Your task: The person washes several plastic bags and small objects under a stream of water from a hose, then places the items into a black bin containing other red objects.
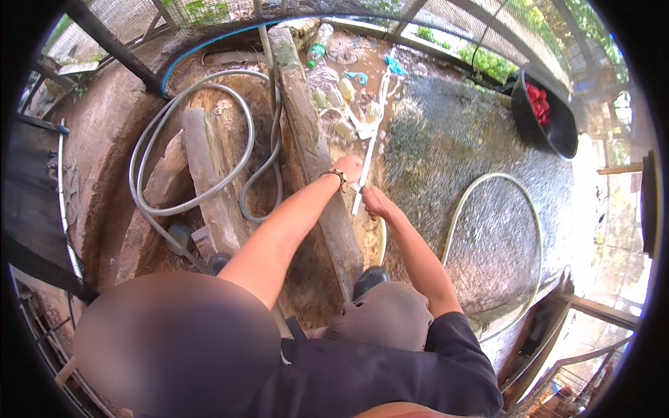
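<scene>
My left hand (350,168), with a bracelet at its wrist, is closed beside a long thin white pipe (373,143). Just below it, my right hand (376,201) has its fingers curled near the pipe's lower end. A small whitish piece (355,187) shows between the two hands; I cannot make out which fingers grip it. Beneath my right wrist runs a pale hose (382,240), partly hidden by the hand. What either hand holds is too small or covered to tell.
Concrete beams (306,132) lie on muddy ground at the left, with a coiled grey hose (247,118). Ahead are a plastic bottle (319,47) and litter. A wet concrete floor (446,139) spreads right, bearing a looped hose (540,230) and a black tub (557,136) with red contents.
</scene>
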Tool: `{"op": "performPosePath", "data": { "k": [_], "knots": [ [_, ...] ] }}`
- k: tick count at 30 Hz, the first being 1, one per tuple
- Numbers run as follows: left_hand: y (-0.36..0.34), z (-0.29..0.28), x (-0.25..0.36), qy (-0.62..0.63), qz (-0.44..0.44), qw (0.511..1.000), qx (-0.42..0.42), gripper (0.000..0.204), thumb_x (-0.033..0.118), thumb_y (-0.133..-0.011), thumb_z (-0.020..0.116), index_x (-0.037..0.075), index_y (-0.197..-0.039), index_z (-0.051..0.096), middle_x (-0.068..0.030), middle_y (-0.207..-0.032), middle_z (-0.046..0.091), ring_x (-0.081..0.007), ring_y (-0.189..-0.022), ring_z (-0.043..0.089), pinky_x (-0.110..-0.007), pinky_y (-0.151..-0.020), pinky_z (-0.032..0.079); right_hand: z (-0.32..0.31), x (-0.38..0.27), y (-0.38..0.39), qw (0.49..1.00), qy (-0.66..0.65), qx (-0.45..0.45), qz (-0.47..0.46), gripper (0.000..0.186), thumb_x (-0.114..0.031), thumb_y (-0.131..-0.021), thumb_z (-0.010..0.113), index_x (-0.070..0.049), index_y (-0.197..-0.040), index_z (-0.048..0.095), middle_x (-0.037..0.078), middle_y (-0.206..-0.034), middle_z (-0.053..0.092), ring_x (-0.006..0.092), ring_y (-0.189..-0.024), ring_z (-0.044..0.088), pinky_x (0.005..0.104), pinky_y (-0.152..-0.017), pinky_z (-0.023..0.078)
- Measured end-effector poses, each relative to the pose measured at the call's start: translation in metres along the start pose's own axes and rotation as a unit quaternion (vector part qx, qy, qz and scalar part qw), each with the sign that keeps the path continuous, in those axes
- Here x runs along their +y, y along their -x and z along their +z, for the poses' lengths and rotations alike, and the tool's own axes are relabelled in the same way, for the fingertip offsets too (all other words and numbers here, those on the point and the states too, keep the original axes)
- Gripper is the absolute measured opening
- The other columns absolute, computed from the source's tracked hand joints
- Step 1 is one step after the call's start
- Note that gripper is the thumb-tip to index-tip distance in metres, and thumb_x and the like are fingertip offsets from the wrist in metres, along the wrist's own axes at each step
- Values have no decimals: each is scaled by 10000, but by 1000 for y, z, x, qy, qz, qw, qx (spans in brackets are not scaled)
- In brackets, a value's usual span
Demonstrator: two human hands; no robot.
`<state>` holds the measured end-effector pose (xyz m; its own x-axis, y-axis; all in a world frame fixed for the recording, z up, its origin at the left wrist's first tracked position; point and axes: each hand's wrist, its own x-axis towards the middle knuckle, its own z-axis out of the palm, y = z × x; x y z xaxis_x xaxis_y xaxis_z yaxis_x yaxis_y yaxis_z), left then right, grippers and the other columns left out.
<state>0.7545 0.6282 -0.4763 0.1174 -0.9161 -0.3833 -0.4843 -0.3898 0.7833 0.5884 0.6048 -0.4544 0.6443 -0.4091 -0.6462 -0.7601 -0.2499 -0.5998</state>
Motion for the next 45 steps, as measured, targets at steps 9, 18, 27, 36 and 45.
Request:
{"op": "performPosePath", "data": {
  "k": [9,18,27,36,45],
  "knots": [
    [-17,-14,7,216,-184,951,122,246,205,-696,661,-11,-815,666,-205,-911,656,-279,-821,660,-325,-721,529,-85,-109,9,987,-34,-1,155,266,-185,-885,397,0,-696,422,64,-531,391,193,-386,449,344,-343,388],
    [-64,-48,-27,672,-73,736,38,382,459,-865,498,99,-976,558,-69,-889,598,-216,-790,601,-420,-690,505,-124,-184,-98,998,27,41,32,352,-285,-899,409,15,-726,474,56,-552,466,187,-470,489,390,-466,423],
    [-36,-34,-17,713,-159,682,29,550,610,-907,286,88,-967,447,-13,-707,486,-128,-627,500,-309,-550,445,-83,-106,-184,998,-32,3,60,558,-427,-845,421,87,-951,611,287,-915,623,362,-788,623,433,-729,479],
    [-45,-9,4,393,-229,889,49,280,314,-970,364,49,-1034,425,-13,-622,395,-108,-463,420,-261,-411,377,-145,22,-264,904,69,406,115,490,-187,-684,640,-56,-1124,467,205,-1130,473,351,-1086,489,417,-868,458],
    [-25,-32,16,401,-250,877,87,308,322,-962,367,50,-1093,424,-21,-622,405,-107,-437,414,-258,-421,378,-147,27,-250,910,-141,380,82,558,-228,-657,645,-51,-1147,445,203,-984,553,344,-904,589,419,-761,507]
  ]
}}
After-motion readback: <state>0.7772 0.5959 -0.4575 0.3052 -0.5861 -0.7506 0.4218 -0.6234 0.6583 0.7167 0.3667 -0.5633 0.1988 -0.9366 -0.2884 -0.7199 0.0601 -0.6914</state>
